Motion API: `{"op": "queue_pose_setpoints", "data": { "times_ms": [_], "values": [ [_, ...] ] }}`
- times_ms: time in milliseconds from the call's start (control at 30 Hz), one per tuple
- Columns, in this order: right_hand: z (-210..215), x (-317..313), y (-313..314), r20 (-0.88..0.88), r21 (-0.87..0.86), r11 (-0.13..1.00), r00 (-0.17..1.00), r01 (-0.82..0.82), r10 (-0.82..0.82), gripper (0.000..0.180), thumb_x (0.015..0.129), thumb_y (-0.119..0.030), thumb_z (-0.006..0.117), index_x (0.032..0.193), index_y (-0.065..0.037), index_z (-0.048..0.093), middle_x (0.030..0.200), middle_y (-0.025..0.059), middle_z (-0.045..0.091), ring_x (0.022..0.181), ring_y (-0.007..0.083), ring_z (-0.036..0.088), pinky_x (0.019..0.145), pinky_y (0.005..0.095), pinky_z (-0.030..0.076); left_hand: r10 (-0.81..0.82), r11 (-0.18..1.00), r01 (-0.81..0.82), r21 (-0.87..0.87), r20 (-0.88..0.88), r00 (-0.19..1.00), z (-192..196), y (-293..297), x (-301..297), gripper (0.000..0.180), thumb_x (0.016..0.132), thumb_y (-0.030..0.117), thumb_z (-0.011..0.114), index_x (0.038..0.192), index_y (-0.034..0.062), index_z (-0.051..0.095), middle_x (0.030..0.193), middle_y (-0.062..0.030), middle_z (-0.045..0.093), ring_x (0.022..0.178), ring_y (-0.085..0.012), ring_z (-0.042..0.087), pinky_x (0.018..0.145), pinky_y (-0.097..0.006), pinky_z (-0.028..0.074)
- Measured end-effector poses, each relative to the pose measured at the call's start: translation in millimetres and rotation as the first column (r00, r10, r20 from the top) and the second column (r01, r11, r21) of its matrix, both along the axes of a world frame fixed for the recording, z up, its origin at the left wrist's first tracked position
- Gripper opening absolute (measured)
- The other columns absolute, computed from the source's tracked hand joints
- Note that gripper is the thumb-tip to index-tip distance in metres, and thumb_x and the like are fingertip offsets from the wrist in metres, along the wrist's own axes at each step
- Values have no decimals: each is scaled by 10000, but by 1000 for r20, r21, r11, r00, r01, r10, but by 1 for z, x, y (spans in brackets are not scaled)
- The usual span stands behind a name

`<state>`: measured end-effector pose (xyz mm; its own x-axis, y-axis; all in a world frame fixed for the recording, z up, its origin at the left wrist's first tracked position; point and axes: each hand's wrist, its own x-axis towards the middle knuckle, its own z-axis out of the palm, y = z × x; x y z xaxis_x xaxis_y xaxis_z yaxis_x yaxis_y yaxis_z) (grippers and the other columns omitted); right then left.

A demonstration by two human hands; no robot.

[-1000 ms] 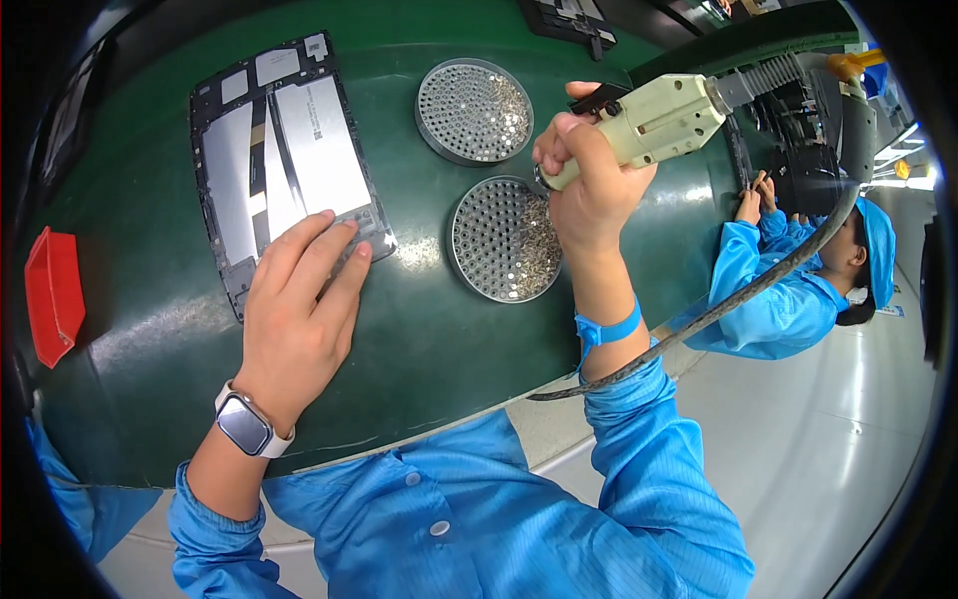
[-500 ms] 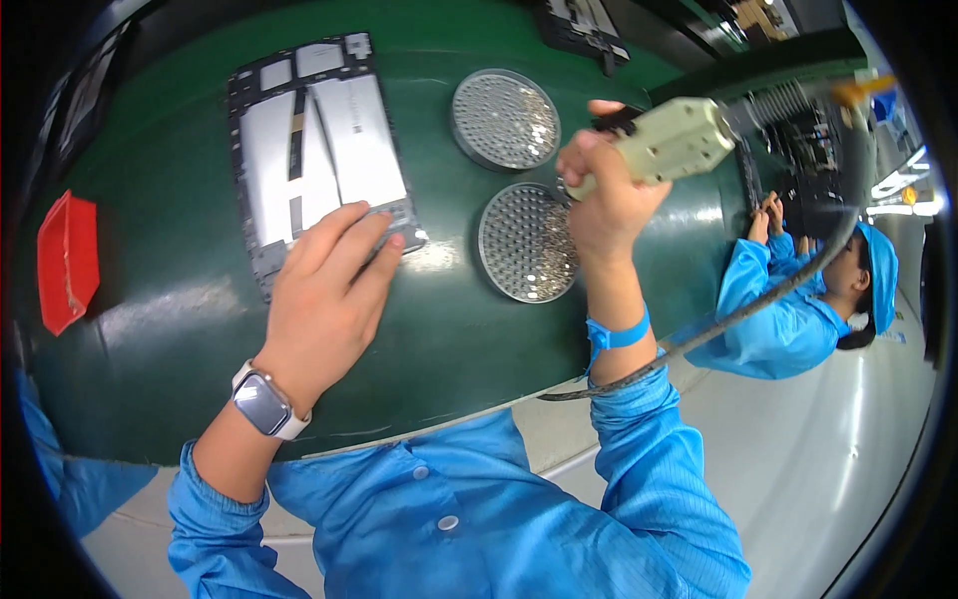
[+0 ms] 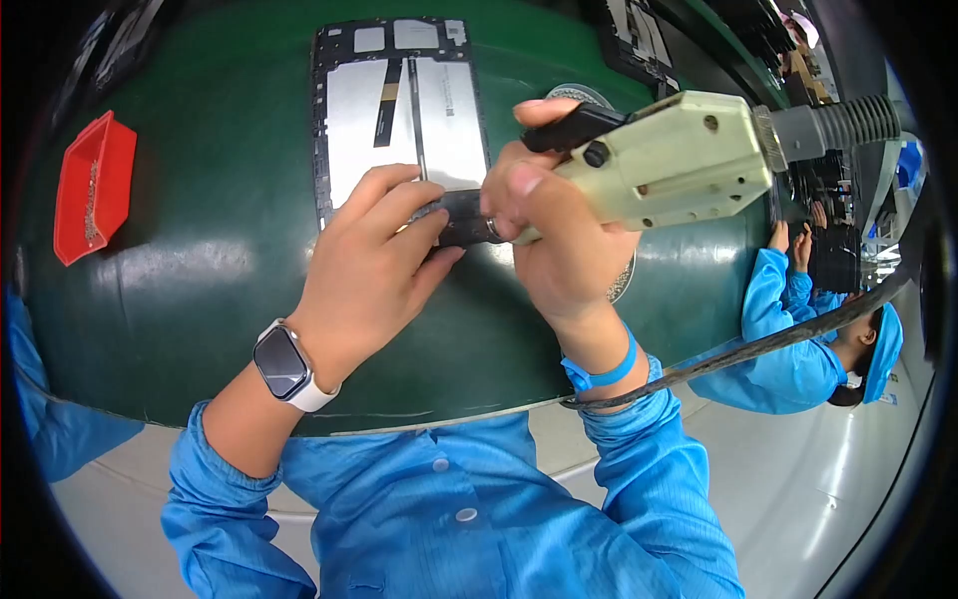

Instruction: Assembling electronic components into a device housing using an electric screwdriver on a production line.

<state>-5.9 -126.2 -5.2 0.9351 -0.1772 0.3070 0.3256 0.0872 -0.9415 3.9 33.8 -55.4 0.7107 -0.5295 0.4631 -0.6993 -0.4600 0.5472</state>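
An opened tablet (image 3: pixel 345 115) with a silver inside and black frame lies in front of me on the green table. My left hand (image 3: pixel 364 260) rests on its lower end, fingers laid over the black strip and slightly apart. My right hand (image 3: pixel 569 235) is closed round a pale green electric screwdriver (image 3: pixel 689 165) with a black lever, held almost level. Its tip end is at the lower right corner of the tablet, and my fingers partly hide the contact. Behind that hand and tool, two round trays (image 3: pixel 584 92) of small metal screws are mostly covered.
At the left stands a red bin (image 3: pixel 118 190) with small metal pieces inside. Another opened device (image 3: pixel 639 45) lies at the far right. The tool's thick cable (image 3: pixel 738 349) crosses my right forearm. A co-worker in blue (image 3: pixel 798 339) works at the right.
My right hand has brought the screwdriver left from above the screw trays to the tablet's lower right corner. My left hand stays on the tablet, and my view has shifted.
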Motion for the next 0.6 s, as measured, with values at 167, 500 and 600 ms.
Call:
{"op": "queue_pose_setpoints", "data": {
  "times_ms": [167, 500, 600],
  "values": [
    [-15, 0, 4, 32, -46, 999, 999, -19, 20, 333, 798, 21, 510, 1127, 69, 521, 606, 70, 509, 505, 139, 459, 534, 312, 423, -14, 999, 15, -50, 10, 1000, -1, 0, -1, 257, 678, 64, 756, 904, -27, 673, 1070, -101, 614, 1101, -296, 551, 882, -372, 507],
    [-22, -7, 10, 51, -129, 992, 999, -12, 19, 288, 792, 36, 526, 1080, 36, 529, 620, 69, 510, 521, 132, 472, 535, 299, 439, -43, 996, 38, -75, -64, 997, -1, 7, -1, 291, 655, 31, 765, 936, 3, 695, 1111, -90, 629, 1091, -313, 566, 874, -401, 511],
    [-30, -6, 10, 156, -187, 982, 986, -26, 56, 291, 785, 69, 534, 1074, 33, 537, 645, 76, 525, 525, 128, 478, 517, 282, 441, -47, 988, 33, -148, -94, 994, 1, 7, 1, 158, 712, 48, 717, 855, -14, 695, 993, -97, 629, 1053, -296, 570, 848, -373, 513]
  ]
}}
